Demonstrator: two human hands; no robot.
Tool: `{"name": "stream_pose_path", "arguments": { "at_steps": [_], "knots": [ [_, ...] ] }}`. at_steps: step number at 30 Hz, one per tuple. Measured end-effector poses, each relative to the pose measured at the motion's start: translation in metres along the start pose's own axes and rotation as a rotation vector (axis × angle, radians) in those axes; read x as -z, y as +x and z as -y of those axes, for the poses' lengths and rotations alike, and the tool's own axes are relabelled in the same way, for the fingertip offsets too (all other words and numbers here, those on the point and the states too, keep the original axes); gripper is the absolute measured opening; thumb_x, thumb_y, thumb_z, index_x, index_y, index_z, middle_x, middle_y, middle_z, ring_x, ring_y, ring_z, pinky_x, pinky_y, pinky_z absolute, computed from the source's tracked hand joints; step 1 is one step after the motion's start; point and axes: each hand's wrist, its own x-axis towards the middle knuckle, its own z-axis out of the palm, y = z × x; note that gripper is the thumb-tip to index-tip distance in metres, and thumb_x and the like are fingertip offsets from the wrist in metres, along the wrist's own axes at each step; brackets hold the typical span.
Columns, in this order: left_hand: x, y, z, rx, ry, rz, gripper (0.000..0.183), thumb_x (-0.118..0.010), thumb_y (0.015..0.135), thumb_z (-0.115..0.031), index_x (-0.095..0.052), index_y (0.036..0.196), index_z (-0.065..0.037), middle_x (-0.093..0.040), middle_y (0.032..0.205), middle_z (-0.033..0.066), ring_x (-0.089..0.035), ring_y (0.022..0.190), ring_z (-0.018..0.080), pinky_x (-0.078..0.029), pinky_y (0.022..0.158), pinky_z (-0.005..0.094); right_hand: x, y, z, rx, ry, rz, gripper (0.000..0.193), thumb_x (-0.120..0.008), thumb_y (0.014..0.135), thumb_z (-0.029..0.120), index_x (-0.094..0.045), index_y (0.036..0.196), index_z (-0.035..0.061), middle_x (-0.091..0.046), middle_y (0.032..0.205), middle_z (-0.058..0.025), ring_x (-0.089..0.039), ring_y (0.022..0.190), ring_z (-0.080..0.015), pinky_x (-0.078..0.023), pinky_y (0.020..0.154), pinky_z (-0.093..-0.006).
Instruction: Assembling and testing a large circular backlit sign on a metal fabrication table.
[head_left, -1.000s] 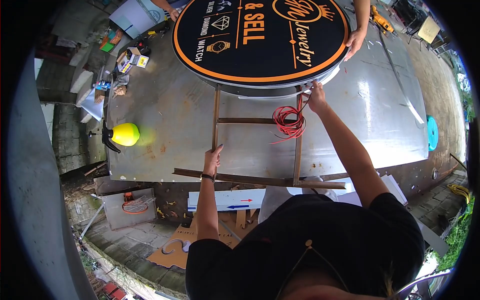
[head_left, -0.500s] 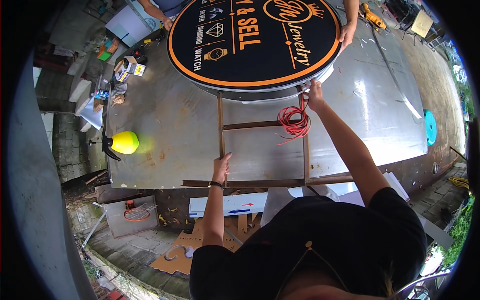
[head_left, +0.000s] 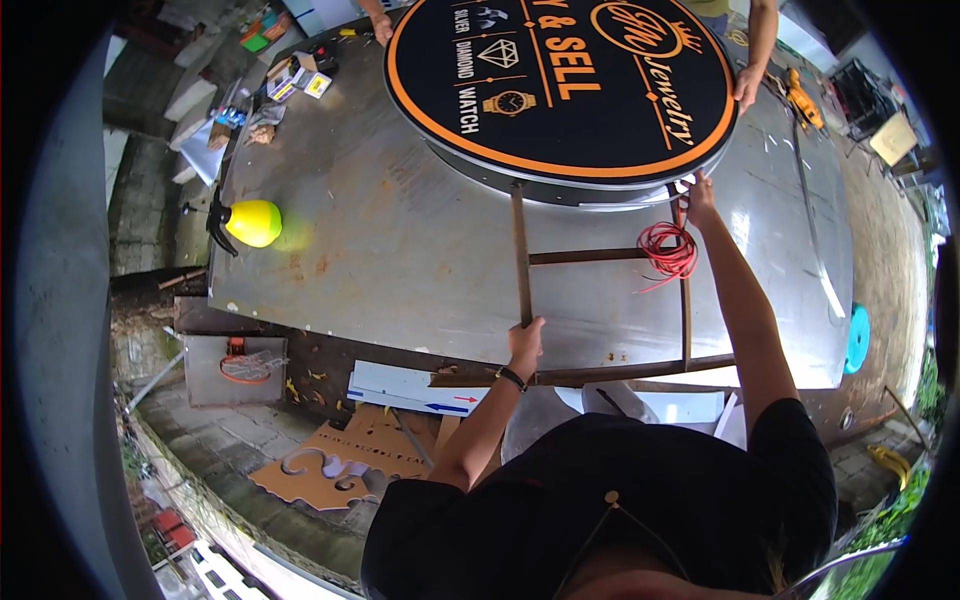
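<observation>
The left hand [head_left: 526, 342] is closed around the left bar [head_left: 521, 250] of the brown metal frame [head_left: 590, 257], near its lower end. The right hand [head_left: 702, 200] is farther forward, its fingers bent in at the sign's lower right edge, beside the top of the right bar [head_left: 686, 325]; whether it grips bar, edge or wire I cannot tell.

A coil of red wire [head_left: 667, 252] hangs just below it, over the right bar.

The frame's side bars run forward from the person to the round black sign [head_left: 570, 125], joined by crossbars. The sign lies straight ahead of the left hand and well apart from it, and ahead and to the left of the right hand, which is much the nearer. Its face is up, over the far part of the desk [head_left: 370, 250].

Beyond, a co-worker's hand [head_left: 383, 29] is at the sign's left edge, another hand [head_left: 746, 88] at its right.
</observation>
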Motion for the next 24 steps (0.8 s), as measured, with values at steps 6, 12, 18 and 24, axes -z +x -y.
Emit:
{"name": "stream_pose_path", "arguments": {
  "at_steps": [6, 12, 18, 24],
  "knots": [
    [-0.053, -0.003, 0.042, 0.064, 0.025, -0.112, 0.037, -0.064, 0.072, -0.031, -0.056, 0.065, 0.005, -0.051, 0.051, 0.0086, -0.054, 0.044, 0.0216, -0.041, 0.044, 0.0363, 0.017, 0.025, 0.019, -0.002, -0.116, 0.044, 0.049, -0.032, 0.093, 0.051, -0.025, 0.129, 0.0191, -0.044, 0.131, -0.0099, -0.045, 0.1, -0.0285, -0.037, 0.078, -0.0504],
    [-0.098, -0.024, 0.045, 0.088, 0.183, -0.245, 0.044, -0.061, 0.071, -0.036, -0.065, 0.081, 0.006, -0.064, 0.075, 0.0224, -0.065, 0.078, 0.036, -0.048, 0.071, 0.0423, 0.04, 0.063, 0.025, 0.026, -0.203, 0.105, 0.054, -0.035, 0.091, 0.056, -0.028, 0.129, 0.0178, -0.046, 0.129, -0.0081, -0.046, 0.101, -0.0293, -0.038, 0.076, -0.0507],
    [-0.103, -0.05, 0.021, 0.098, 0.158, -0.276, 0.041, -0.06, 0.073, -0.036, -0.064, 0.078, 0.004, -0.065, 0.072, 0.0202, -0.065, 0.072, 0.0346, -0.049, 0.066, 0.0418, 0.045, 0.07, 0.024, 0.04, -0.178, 0.142, 0.043, -0.036, 0.092, 0.054, -0.034, 0.118, 0.0187, -0.05, 0.11, -0.0059, -0.048, 0.092, -0.0261, -0.042, 0.064, -0.0451],
    [-0.1, -0.05, 0.022, 0.061, 0.174, -0.292, 0.041, -0.06, 0.073, -0.037, -0.065, 0.08, 0.003, -0.065, 0.074, 0.0207, -0.065, 0.075, 0.0361, -0.049, 0.069, 0.0419, 0.034, 0.064, 0.029, 0.037, -0.188, 0.129, 0.042, -0.035, 0.093, 0.052, -0.034, 0.117, 0.0177, -0.05, 0.111, -0.006, -0.047, 0.091, -0.0257, -0.042, 0.066, -0.0482]
  ]
}}
